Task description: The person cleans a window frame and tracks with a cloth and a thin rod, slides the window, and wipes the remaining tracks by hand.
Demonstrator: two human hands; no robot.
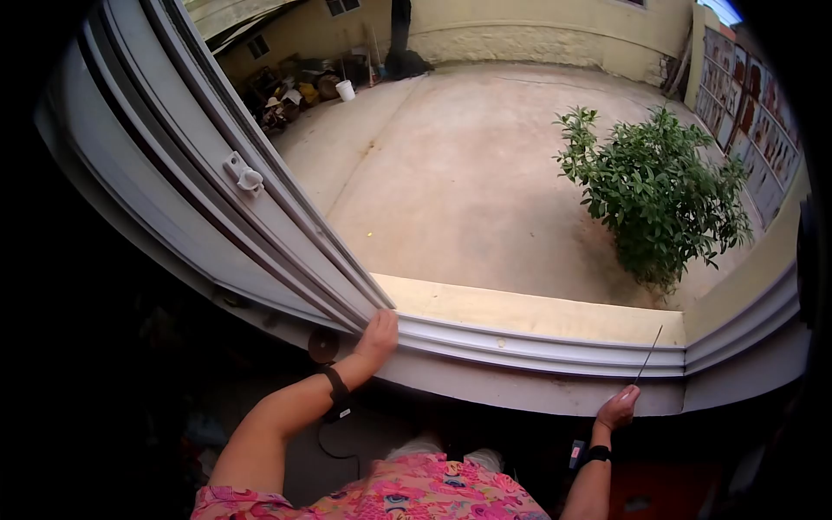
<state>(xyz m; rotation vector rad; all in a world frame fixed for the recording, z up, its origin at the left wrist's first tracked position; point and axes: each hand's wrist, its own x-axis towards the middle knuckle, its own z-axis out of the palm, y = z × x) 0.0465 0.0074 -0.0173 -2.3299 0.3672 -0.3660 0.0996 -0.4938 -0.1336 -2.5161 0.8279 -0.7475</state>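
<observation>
Over on the left the pale window sash (208,165) leans diagonally across the view, a white latch (246,177) sitting on its face; behind it, out by the far wall, there's a heap of clutter (299,91) with a white bucket (346,90) at its edge; down at the sash's lower corner, here's the left hand (378,336), right up against the frame where it meets the white window track (537,347); whether those fingers are clamped on or merely resting, I cannot tell, as their undersides are hidden; a dark strap (336,390) circles that forearm near the wrist; in the middle, the bright pink patterned shirt (433,494) fills the bottom of the view, the track runs across above it, and past that come a cream ledge (520,310) and the wide concrete yard (451,173); now to the right, and the right hand (618,407) is closed around the lower end of a thin rod (649,354), which slants up across the track near its right corner, tip over the ledge, contact there too fine to judge; a black band (598,453) rings that wrist; beyond stands a leafy shrub (650,186), and, farthest right, a rust-patched gate (750,113).
</observation>
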